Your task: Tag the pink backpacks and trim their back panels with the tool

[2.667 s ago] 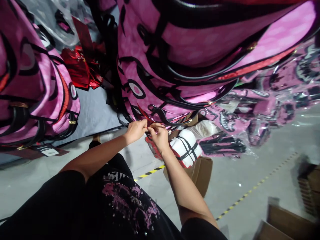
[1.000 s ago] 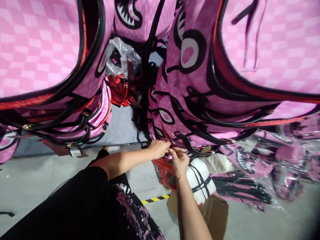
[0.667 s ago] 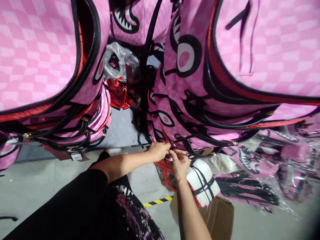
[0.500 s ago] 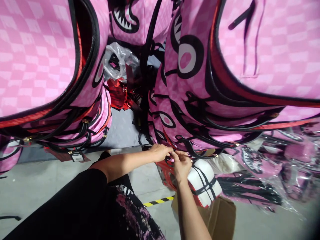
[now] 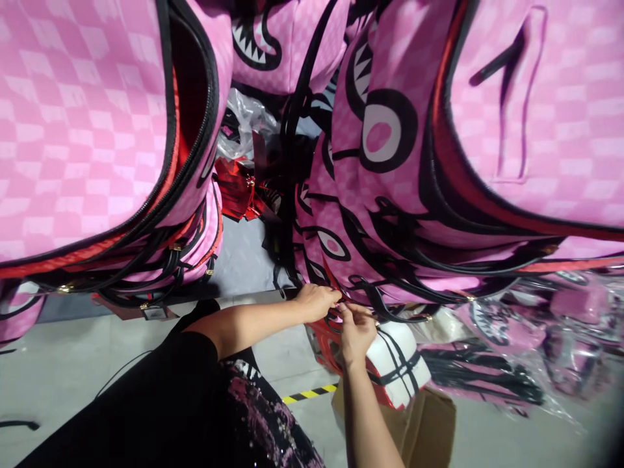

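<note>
No legible text, the white lettering (image 5: pixel 247 370) on the black garment (image 5: pixel 141 396) too blurred to read

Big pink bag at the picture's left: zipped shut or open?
Open: the pink bag shows a dark gap between its red trim and black zipper.

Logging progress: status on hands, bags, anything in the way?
Left hand, right hand close together, lower edge of pink bag stack; anything pinched unclear. White bundle beside right hand; no visible obstruction.
</note>
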Demonstrator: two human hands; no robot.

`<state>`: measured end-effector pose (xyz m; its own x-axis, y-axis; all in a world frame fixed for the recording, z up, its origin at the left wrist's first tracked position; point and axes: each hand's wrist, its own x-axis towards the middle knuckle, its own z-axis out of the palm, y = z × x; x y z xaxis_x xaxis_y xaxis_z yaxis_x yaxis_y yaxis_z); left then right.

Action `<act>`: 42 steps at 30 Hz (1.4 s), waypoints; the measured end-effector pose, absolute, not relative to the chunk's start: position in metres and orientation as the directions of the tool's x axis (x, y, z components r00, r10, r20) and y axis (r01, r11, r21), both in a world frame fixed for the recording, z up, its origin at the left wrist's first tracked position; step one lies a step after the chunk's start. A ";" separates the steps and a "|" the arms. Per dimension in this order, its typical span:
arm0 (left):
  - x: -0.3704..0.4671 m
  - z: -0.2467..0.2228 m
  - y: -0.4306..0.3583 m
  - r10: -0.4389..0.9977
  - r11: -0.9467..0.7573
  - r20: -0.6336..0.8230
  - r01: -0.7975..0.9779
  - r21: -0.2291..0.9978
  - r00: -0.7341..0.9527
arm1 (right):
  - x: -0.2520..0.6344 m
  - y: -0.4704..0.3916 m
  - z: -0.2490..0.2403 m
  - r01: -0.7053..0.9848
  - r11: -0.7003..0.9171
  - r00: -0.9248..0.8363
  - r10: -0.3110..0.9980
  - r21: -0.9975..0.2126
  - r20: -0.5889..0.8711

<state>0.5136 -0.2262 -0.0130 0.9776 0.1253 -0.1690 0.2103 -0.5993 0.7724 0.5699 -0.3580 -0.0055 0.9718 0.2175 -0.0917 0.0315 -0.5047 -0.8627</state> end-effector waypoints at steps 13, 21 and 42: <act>0.516 -0.027 -0.243 0.180 -0.559 0.003 0.100 0.823 0.984 | 0.566 -0.361 -0.004 0.083 -0.613 0.984 0.174 -0.785 -0.032; 0.439 -0.027 -0.113 0.809 -0.299 0.079 0.293 0.908 0.582 | 0.520 -0.303 0.028 0.474 -0.646 0.833 0.548 -0.598 0.069; 0.485 -0.022 0.050 0.989 0.114 -0.141 0.346 0.931 0.053 | 0.516 -0.101 0.005 0.388 -0.670 0.732 0.641 -0.633 -0.231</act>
<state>0.4846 0.0498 -0.0219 0.0525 0.9886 -0.1408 0.3460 0.1142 0.9313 0.5163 -0.1008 0.0049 0.7315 0.6415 -0.2311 0.3878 -0.6702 -0.6329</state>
